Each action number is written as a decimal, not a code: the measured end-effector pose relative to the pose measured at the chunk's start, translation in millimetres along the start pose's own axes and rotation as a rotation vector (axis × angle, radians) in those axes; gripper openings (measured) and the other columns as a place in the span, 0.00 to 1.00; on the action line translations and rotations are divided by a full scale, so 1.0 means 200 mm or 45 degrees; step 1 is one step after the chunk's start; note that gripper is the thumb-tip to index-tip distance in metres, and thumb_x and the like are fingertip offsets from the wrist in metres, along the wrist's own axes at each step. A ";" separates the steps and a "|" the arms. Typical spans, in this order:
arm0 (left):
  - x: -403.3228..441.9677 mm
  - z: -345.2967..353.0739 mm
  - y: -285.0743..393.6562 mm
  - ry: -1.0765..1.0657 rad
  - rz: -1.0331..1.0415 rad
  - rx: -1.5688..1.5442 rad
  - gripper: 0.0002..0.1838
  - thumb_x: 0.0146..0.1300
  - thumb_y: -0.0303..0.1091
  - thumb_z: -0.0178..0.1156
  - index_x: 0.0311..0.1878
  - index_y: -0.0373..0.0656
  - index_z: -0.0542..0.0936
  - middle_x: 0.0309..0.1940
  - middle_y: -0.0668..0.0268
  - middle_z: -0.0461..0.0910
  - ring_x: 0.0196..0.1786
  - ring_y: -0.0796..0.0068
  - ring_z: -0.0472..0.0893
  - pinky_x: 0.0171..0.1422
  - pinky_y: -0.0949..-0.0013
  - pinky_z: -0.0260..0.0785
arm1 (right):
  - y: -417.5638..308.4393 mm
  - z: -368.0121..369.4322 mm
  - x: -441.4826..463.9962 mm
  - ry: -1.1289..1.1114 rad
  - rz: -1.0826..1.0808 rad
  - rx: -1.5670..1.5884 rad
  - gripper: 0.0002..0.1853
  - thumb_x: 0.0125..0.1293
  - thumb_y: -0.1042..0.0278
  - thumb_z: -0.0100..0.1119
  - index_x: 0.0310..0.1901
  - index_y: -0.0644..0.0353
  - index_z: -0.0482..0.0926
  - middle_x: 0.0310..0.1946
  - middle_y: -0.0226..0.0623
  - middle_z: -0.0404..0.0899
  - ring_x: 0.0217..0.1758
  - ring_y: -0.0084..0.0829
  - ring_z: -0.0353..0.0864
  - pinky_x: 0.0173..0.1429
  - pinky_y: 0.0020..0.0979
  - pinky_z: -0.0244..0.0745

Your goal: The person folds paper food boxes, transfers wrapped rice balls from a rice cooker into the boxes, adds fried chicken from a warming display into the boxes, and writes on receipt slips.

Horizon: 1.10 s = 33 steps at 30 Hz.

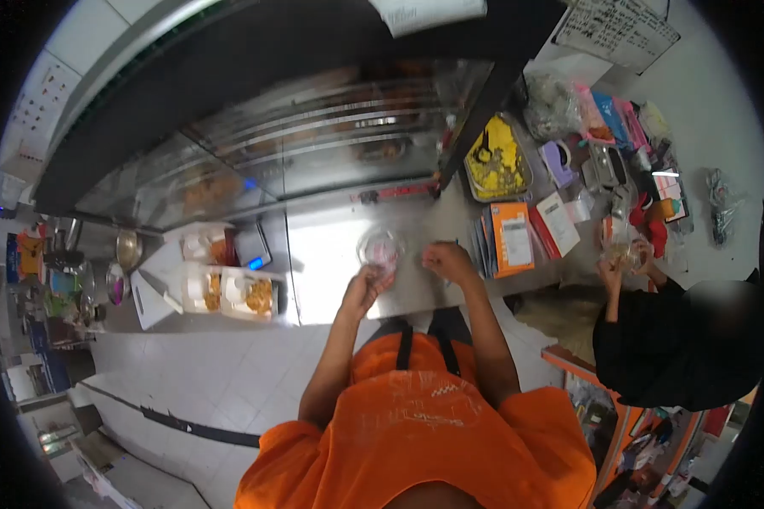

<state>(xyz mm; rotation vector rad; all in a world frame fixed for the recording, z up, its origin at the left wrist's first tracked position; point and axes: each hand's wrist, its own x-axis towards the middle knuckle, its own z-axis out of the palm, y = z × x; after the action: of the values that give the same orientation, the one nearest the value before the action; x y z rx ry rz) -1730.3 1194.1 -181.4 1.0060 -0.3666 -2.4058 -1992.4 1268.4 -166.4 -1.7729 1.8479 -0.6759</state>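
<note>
Over the steel counter (327, 246), my left hand (367, 290) grips a round clear plastic container (380, 248) by its near side. Something pinkish shows on or through the container; I cannot make out what it is. My right hand (450, 260) is a little to the right, apart from the container, with its fingers curled together. Whatever those fingers may hold is too small and blurred to name.
A food box (229, 293) with fried pieces lies left, beside a scale (255, 261). Beyond the counter stands a glass display case (229, 161). To the right are a yellow-filled tub (497, 161) and orange envelopes (511, 242). A co-worker in black (679, 348) handles something there.
</note>
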 end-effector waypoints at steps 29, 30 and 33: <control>-0.51 0.47 0.48 0.278 0.943 0.638 0.15 0.72 0.38 0.57 0.56 0.39 0.76 0.48 0.63 0.78 0.47 0.74 0.79 0.51 0.71 0.71 | -1.40 -1.39 0.78 1.078 -0.361 1.081 0.12 0.65 0.62 0.70 0.40 0.63 0.84 0.37 0.28 0.76 0.34 0.13 0.71 0.33 0.18 0.62; -0.52 0.47 0.46 0.269 0.927 0.652 0.15 0.72 0.38 0.58 0.55 0.39 0.76 0.47 0.63 0.78 0.47 0.74 0.79 0.50 0.72 0.71 | -1.40 -1.36 0.76 1.023 -0.427 0.997 0.12 0.66 0.63 0.68 0.44 0.63 0.83 0.37 0.27 0.76 0.35 0.15 0.72 0.38 0.19 0.65; -0.54 0.45 0.46 0.111 1.001 0.673 0.20 0.73 0.46 0.55 0.56 0.37 0.76 0.50 0.61 0.78 0.52 0.71 0.78 0.58 0.67 0.68 | -1.34 -1.08 0.61 0.856 -0.520 0.815 0.13 0.68 0.65 0.65 0.50 0.63 0.82 0.40 0.27 0.78 0.42 0.19 0.76 0.51 0.23 0.70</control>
<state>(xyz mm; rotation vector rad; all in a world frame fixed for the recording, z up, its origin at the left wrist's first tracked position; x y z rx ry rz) -1698.7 1180.6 -16.5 0.9285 -1.1623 -1.5710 -1934.7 1140.8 172.2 -1.5701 1.3452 -1.9588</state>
